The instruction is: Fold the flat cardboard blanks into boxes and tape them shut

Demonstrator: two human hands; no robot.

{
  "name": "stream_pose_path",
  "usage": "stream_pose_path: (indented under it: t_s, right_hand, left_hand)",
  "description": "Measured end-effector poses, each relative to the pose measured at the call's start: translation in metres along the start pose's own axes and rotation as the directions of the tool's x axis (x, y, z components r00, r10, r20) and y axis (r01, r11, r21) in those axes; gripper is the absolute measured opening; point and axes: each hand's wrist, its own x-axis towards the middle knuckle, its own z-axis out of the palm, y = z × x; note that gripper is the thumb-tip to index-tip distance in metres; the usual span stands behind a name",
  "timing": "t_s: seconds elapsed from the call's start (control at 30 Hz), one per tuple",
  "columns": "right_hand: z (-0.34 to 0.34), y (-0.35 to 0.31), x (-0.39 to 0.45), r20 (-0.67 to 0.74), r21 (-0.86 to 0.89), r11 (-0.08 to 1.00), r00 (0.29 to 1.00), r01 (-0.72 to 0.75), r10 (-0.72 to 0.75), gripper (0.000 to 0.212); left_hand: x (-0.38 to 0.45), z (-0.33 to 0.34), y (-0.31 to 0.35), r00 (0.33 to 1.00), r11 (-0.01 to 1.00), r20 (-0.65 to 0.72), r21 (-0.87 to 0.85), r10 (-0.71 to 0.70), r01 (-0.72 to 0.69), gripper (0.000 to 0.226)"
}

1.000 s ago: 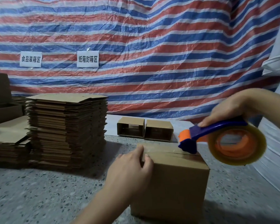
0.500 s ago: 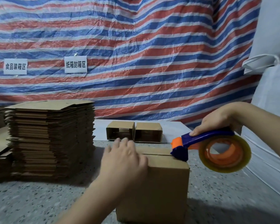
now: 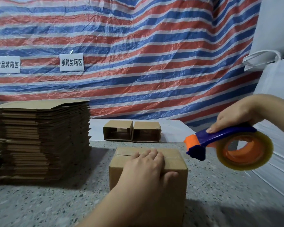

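At far left of the frame, a tall stack of flat cardboard blanks point(image 3: 41, 140) sits on the speckled desk point(image 3: 39, 205). Upper left, two white paper labels point(image 3: 71, 62) with printed characters hang on the red, white and blue striped tarp point(image 3: 138, 54) behind the desk. Centre, toward the back of the desk, two small open cardboard sleeves point(image 3: 132, 131) stand side by side, touching, open ends facing the camera. Lower centre, the folded box point(image 3: 175, 174) stands upright on the desk with its top flaps closed; a seam line is visible across the top. Left hand point(image 3: 144, 169) lies flat on the box top, fingers straight and pressing the flaps down, thumb over the front edge. Right of the box, level with its top and just beside its right corner, the tape dispenser point(image 3: 220, 145) is held in the air: blue handle, orange front, roll of clear tape point(image 3: 244, 151) at the rear. Right hand point(image 3: 234, 115) grips the handle from above, fingers curled around it. Far right, white woven sacks point(image 3: 275, 46) fill the edge of the frame.
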Motion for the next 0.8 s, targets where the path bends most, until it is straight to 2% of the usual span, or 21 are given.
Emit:
stream_pose_path:
  t_s: [0.17,0.27,0.33,0.47,0.63,0.73,0.8]
  right_hand:
    - [0.021,0.001,0.011,0.007,-0.061,0.998,1.000,-0.024,0.024,0.075]
    - [0.025,0.003,0.012,-0.004,-0.036,0.999,1.000,-0.008,0.008,0.079]
    - [0.024,0.004,0.010,-0.002,-0.034,0.999,1.000,-0.009,0.009,0.081]
    - [0.026,0.009,0.009,0.001,-0.035,0.999,1.000,0.000,0.000,0.077]
    - [0.007,0.032,-0.007,-0.009,0.083,0.995,0.999,0.047,-0.046,0.076]
    - [0.010,0.028,-0.011,0.020,-0.061,0.998,0.999,-0.032,0.033,0.071]
    - [0.027,0.012,0.003,-0.042,-0.240,0.967,0.996,-0.083,0.075,0.069]
  left_hand:
    - [-0.002,-0.007,0.005,1.000,1.000,0.008,-0.009,-0.008,0.008,0.063]
    - [0.009,-0.008,0.014,0.996,0.999,0.091,0.049,-0.019,0.015,0.086]
    - [0.018,-0.006,0.021,0.993,0.998,0.120,0.053,0.015,-0.021,0.089]
    - [0.021,0.000,0.019,0.993,0.996,0.075,-0.030,0.089,-0.087,0.078]
    - [0.020,0.000,0.016,0.994,0.994,0.014,-0.032,0.109,-0.109,0.086]
    - [0.018,0.001,0.018,0.994,0.993,-0.005,-0.032,0.112,-0.112,0.083]
    - [0.020,0.001,0.019,0.994,0.993,0.006,-0.030,0.114,-0.113,0.080]
